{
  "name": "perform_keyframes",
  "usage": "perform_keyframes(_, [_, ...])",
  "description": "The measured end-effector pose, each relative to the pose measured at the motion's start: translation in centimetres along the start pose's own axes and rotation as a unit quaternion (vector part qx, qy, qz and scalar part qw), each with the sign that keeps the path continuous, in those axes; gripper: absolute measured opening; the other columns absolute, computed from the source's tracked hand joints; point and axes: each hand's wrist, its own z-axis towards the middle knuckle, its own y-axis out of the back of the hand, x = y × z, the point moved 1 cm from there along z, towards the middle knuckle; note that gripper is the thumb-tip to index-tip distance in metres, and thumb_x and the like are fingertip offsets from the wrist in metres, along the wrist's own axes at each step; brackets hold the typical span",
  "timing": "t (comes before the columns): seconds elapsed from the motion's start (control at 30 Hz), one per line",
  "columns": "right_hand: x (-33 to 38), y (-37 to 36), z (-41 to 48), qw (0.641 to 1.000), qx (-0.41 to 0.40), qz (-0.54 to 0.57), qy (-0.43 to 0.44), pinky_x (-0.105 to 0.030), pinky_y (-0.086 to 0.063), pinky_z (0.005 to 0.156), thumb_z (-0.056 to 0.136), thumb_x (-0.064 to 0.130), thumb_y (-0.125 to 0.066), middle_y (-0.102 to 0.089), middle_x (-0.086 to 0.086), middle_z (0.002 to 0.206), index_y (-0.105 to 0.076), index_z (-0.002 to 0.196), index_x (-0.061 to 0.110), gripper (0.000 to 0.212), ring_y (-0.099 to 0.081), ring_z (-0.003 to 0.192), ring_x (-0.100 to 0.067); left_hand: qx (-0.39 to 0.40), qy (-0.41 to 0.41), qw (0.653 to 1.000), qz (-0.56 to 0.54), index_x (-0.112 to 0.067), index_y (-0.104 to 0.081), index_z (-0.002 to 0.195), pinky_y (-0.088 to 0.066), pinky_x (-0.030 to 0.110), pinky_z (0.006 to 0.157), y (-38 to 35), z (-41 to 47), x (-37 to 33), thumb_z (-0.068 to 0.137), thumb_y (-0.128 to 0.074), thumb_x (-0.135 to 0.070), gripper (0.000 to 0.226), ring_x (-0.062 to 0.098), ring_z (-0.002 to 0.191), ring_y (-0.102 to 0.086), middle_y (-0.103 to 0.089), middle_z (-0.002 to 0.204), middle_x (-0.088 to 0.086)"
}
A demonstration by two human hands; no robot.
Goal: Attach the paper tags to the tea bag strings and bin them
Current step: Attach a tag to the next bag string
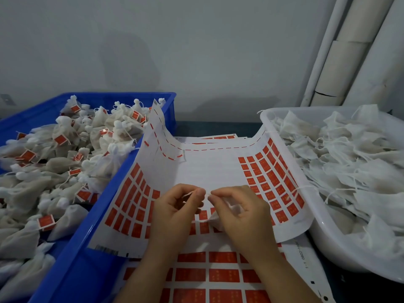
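Over a curled white sheet of red paper tags (271, 180), my left hand (177, 208) and my right hand (238, 211) meet at the fingertips. My left hand pinches a thin white string between thumb and forefinger. My right hand pinches the same string from the other side, and a white tea bag (218, 221) hangs from under its palm. Whether a tag is on this string is hidden by the fingers. A blue bin (91, 215) on the left holds several tagged tea bags (65, 149). A white tub (323, 239) on the right holds several untagged tea bags (349, 162).
More sheets of red tags (220, 274) lie flat under my forearms at the front. Pale cardboard tubes (345, 62) lean against the grey wall at the back right. The tag sheet's edges rest on both bins' rims.
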Motion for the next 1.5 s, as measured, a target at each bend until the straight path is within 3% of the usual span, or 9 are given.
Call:
perform_keyframes(0.27, [-0.3,0.7,0.6,0.999,0.029,0.012,-0.029,-0.005,-0.043,0.074,0.082,0.026,-0.067,-0.056,0.029,0.086,-0.058,0.082,0.037,0.014,-0.057,0.087,0.001,-0.084,0.065,0.994,-0.038,-0.016,-0.063,0.08,-0.05,0.012,0.055,0.7,0.6,0.6,0.077,-0.051,-0.04,0.027,0.007,0.068,-0.067,-0.07,0.072,-0.008])
perform_keyframes(0.47, [0.1,-0.4,0.7,0.998,0.048,-0.003,-0.028,0.003,-0.038,0.076,0.081,0.04,-0.055,-0.049,0.035,0.091,-0.057,0.086,0.037,0.007,-0.052,0.092,0.007,-0.135,0.103,0.975,-0.146,-0.017,-0.066,0.082,-0.055,0.019,0.062,1.4,0.9,0.5,0.073,-0.055,-0.037,0.025,0.015,0.079,-0.071,-0.073,0.08,-0.001])
perform_keyframes(0.63, [-0.4,-0.2,0.1,0.997,0.053,0.005,-0.06,-0.005,-0.041,0.079,0.079,0.044,-0.053,-0.052,0.033,0.096,-0.057,0.096,0.042,0.018,-0.052,0.091,0.01,-0.02,0.09,0.967,-0.239,-0.017,-0.066,0.083,-0.056,0.023,0.065,0.6,0.5,-0.1,0.079,-0.052,-0.032,0.021,0.023,0.086,-0.071,-0.074,0.088,0.007])
perform_keyframes(0.83, [-0.3,-0.5,0.3,0.996,0.011,-0.09,0.005,-0.009,-0.038,0.077,0.088,0.019,-0.059,-0.067,0.002,0.097,-0.07,0.098,0.015,0.016,-0.054,0.084,-0.005,-0.007,0.038,0.977,-0.21,-0.025,-0.067,0.069,-0.055,0.024,0.064,0.3,0.4,-0.4,0.08,-0.053,-0.031,0.019,0.02,0.064,-0.066,-0.062,0.061,0.002])
perform_keyframes(1.07, [0.4,-0.4,-0.4,0.996,-0.003,-0.072,0.055,-0.026,-0.05,0.078,0.082,0.015,-0.056,-0.07,-0.005,0.095,-0.07,0.099,0.009,0.023,-0.061,0.088,-0.017,0.181,0.071,0.934,-0.299,-0.019,-0.071,0.076,-0.057,0.027,0.069,0.3,0.1,-0.8,0.069,-0.076,-0.044,0.026,0.019,0.076,-0.07,-0.071,0.073,0.005])
perform_keyframes(1.2, [0.2,0.4,0.0,0.993,-0.051,-0.084,0.059,-0.018,-0.041,0.08,0.076,0.013,-0.063,-0.064,-0.008,0.097,-0.073,0.091,0.01,0.019,-0.052,0.094,-0.018,0.247,0.084,0.916,-0.305,-0.017,-0.073,0.089,-0.054,0.031,0.084,0.2,-0.2,-0.7,0.08,-0.066,-0.045,0.03,0.024,0.099,-0.067,-0.072,0.094,0.007])
perform_keyframes(1.3, [0.2,0.8,0.1,0.992,-0.094,-0.059,0.053,-0.012,-0.047,0.068,0.079,0.017,-0.063,-0.06,0.001,0.087,-0.073,0.09,0.012,0.016,-0.053,0.081,-0.01,0.181,0.156,0.887,-0.394,-0.012,-0.074,0.083,-0.056,0.034,0.075,0.5,0.2,-0.5,0.081,-0.063,-0.042,0.032,0.027,0.09,-0.069,-0.072,0.091,0.011])
perform_keyframes(1.4, [0.3,0.7,0.0,0.998,-0.062,0.028,-0.016,-0.009,-0.049,0.071,0.084,0.023,-0.065,-0.06,0.018,0.084,-0.066,0.084,0.029,0.007,-0.059,0.077,-0.005,0.074,0.167,0.959,-0.215,-0.016,-0.071,0.08,-0.055,0.027,0.061,0.8,0.6,0.6,0.086,-0.054,-0.006,0.021,0.023,0.073,-0.069,-0.071,0.084,0.009])
perform_keyframes(1.5, [0.2,0.5,-0.2,0.991,-0.035,0.098,-0.088,-0.008,-0.048,0.066,0.086,0.014,-0.063,-0.062,0.021,0.076,-0.058,0.079,0.036,0.024,-0.059,0.084,0.001,0.135,0.108,0.985,-0.014,-0.02,-0.064,0.092,-0.056,0.026,0.062,-0.2,-0.1,0.4,0.08,-0.063,0.006,0.028,0.021,0.077,-0.068,-0.068,0.089,-0.001])
